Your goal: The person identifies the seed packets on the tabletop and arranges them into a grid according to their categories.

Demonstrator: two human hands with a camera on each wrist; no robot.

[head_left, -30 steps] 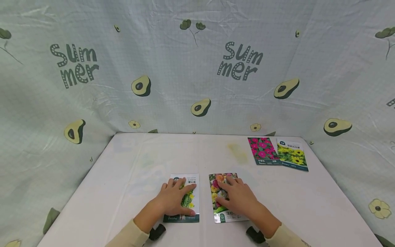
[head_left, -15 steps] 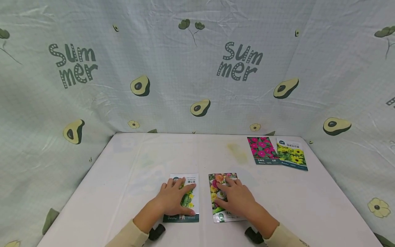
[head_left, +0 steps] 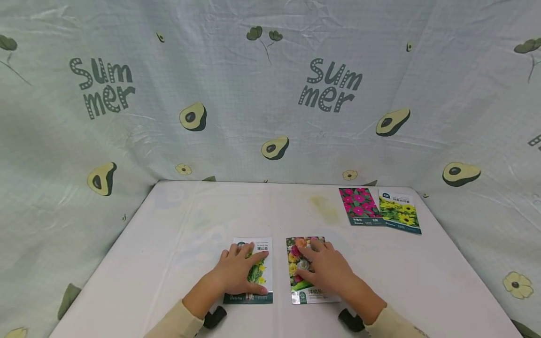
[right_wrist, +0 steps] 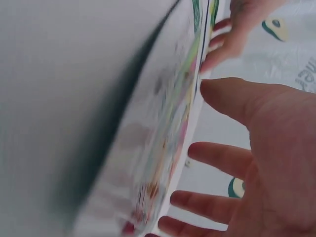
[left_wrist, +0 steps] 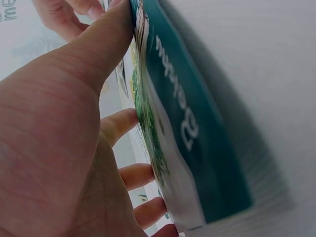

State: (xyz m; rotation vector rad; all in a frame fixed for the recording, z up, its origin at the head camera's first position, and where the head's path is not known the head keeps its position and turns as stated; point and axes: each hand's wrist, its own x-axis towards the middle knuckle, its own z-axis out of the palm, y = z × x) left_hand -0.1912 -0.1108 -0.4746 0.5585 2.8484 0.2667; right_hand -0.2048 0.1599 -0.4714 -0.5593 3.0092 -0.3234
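My left hand lies spread over a seed packet with yellow flowers, a white top and a dark green bottom band. In the left wrist view its fingertips press the face of that packet. To the right, a second seed packet shows many-coloured blooms above a white label strip. My right hand is over it with fingers spread. The right wrist view has these fingertips right at the packet's surface. Both packets lie flat, side by side with a gap between them, partly hidden under the hands.
At the back right of the white table lie two more seed packets, one with pink flowers and one with yellow flowers, their edges overlapping. A printed cloth hangs behind and along the sides.
The right hand shifts very slightly on its packet. The left hand and all the packets stay where they were.
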